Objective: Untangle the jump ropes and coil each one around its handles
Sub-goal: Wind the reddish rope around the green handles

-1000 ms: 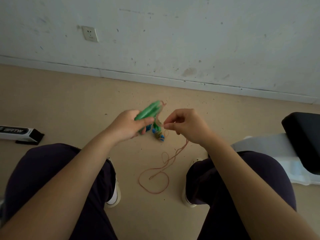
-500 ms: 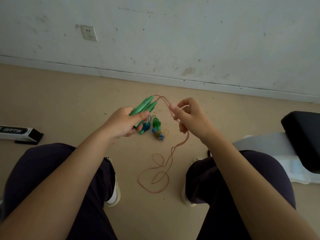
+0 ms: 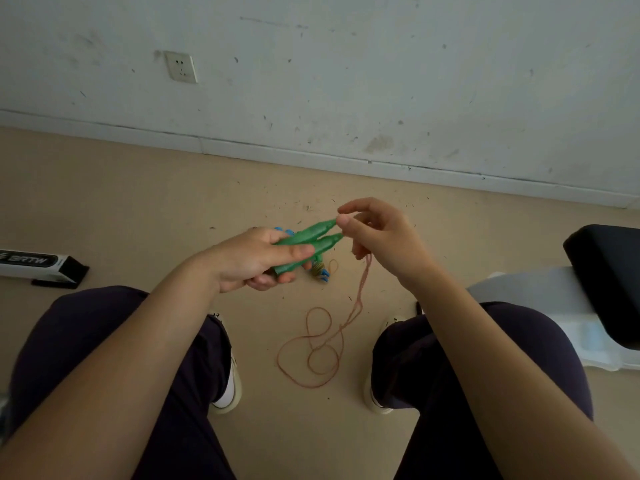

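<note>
My left hand (image 3: pixel 254 259) grips two green jump rope handles (image 3: pixel 313 239) held side by side, their tips pointing right and away from me. My right hand (image 3: pixel 384 237) pinches the thin pink rope (image 3: pixel 360 292) just at the handle tips. The rope hangs from that hand to the floor, where it lies in loose loops (image 3: pixel 320 362) between my feet. A second rope bundle with blue and green parts (image 3: pixel 320 271) lies on the floor under my hands, mostly hidden by them.
A black and white box (image 3: pixel 38 266) lies on the floor at the left. A black seat (image 3: pixel 606 271) on a white base (image 3: pixel 540 306) stands at the right. A wall with a socket (image 3: pixel 180 66) is ahead. My knees and shoes frame the rope loops.
My left hand has turned the green handles flatter and lower. My right hand has moved up to the handle tips with the rope, and the floor loops have shifted slightly.
</note>
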A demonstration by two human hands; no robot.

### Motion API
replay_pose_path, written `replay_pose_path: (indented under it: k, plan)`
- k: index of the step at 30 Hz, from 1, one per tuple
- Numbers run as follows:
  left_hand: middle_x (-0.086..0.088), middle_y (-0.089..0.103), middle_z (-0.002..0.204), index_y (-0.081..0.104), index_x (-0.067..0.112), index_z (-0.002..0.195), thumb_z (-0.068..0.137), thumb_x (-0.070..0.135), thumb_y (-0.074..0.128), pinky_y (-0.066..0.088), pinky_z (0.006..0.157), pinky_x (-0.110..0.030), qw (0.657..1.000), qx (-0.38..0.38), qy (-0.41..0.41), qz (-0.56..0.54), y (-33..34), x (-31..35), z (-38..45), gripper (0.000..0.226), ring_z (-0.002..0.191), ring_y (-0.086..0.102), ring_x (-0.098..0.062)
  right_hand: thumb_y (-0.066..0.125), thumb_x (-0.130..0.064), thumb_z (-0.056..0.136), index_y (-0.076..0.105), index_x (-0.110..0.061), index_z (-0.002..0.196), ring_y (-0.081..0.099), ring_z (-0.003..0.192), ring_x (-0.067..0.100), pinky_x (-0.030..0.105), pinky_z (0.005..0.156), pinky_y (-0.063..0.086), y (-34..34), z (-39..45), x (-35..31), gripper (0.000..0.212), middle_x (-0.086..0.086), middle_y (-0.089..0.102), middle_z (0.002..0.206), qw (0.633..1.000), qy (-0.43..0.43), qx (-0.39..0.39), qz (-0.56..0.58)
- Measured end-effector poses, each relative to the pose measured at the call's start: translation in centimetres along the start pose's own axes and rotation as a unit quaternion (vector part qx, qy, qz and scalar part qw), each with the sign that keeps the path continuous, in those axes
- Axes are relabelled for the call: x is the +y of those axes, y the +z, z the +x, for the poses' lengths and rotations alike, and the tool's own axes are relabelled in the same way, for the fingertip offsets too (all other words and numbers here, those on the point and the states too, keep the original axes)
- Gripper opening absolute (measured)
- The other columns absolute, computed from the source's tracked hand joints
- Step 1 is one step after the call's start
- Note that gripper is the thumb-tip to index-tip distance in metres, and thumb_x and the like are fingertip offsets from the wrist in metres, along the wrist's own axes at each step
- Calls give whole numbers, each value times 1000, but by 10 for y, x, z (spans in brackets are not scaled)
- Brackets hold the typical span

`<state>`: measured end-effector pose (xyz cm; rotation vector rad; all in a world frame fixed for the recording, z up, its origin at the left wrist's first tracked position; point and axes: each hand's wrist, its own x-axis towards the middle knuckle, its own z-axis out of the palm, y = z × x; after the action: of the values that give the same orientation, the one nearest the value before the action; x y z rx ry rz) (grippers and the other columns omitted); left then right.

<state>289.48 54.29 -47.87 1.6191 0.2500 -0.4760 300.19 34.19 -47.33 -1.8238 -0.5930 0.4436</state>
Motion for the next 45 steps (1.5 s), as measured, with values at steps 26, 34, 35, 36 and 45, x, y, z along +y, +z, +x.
replay_pose_path:
  k: [26, 34, 35, 36, 45]
  plan:
    - [2, 54, 61, 60, 8, 94, 101, 37, 53, 24, 36, -18, 941, 251, 102, -201, -6, -6, 13, 30, 39, 32, -7, 64, -17, 93, 65, -18, 93, 60, 48, 13, 28, 51, 52, 8, 6, 8, 1, -3, 65, 86, 987, 40, 101, -119]
    - [-3, 60, 66, 61, 10, 89, 85, 30, 77, 30, 39, -20, 980, 194, 23, 46, -1, -10, 17, 25, 41, 38, -8, 75, -17, 85, 72, -12, 85, 54, 54, -6, 11, 55, 44, 13, 1, 4, 6, -5, 67, 76, 984, 34, -43, -167]
    - [-3, 60, 65, 63, 11, 90, 82, 31, 80, 30, 40, -20, 983, 164, 7, 80, 1, -10, 16, 27, 42, 39, -9, 76, -16, 84, 72, -12, 84, 54, 53, -7, 12, 56, 44, 14, 0, 3, 6, -5, 67, 75, 986, 30, -62, -154]
    - [-2, 60, 66, 64, 12, 91, 80, 33, 81, 31, 41, -20, 984, 135, -9, 119, 4, -9, 14, 30, 42, 40, -9, 77, -15, 83, 72, -13, 82, 54, 54, -6, 13, 57, 44, 15, -1, 1, 5, -6, 67, 73, 987, 26, -76, -142]
    - [0, 59, 63, 61, 10, 92, 85, 47, 72, 31, 42, -21, 981, 61, -34, 182, 13, -6, 14, 39, 42, 39, -9, 68, -13, 90, 67, -15, 91, 55, 58, -3, 17, 58, 47, 15, 0, 2, 2, -5, 66, 74, 989, -6, -91, -113]
